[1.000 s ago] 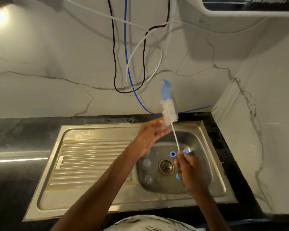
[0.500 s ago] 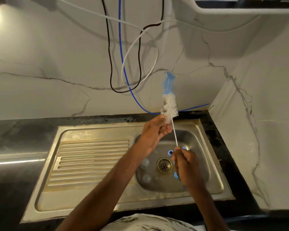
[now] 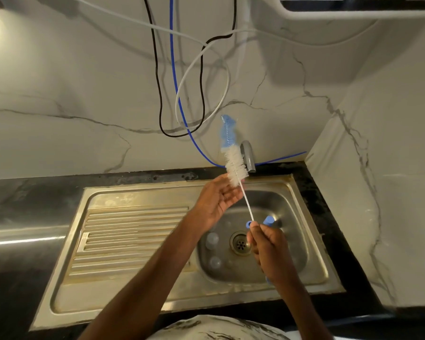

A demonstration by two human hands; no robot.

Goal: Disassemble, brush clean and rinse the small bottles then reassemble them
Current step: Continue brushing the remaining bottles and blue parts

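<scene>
One brass-tinged steel sink (image 3: 66, 285) has its ribbed drainboard on the left and its basin on the right. The left hand (image 3: 219, 200) is released, its straight fingertips touching the lowest bristles of one bottle brush (image 3: 234, 166). The brush has white bristles, a blue tip and a thin wire stem, and tilts up and away. Two small clear plastic bottles (image 3: 212, 240) lie in the basin just left of the one round drain (image 3: 239, 242). The right hand (image 3: 268, 249) pinches the stem's near end. Three small blue plastic pieces (image 3: 269, 220) show around that hand.

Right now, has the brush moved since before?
Yes, a little: the brush head has tipped left, away from the tap it covered.
</scene>
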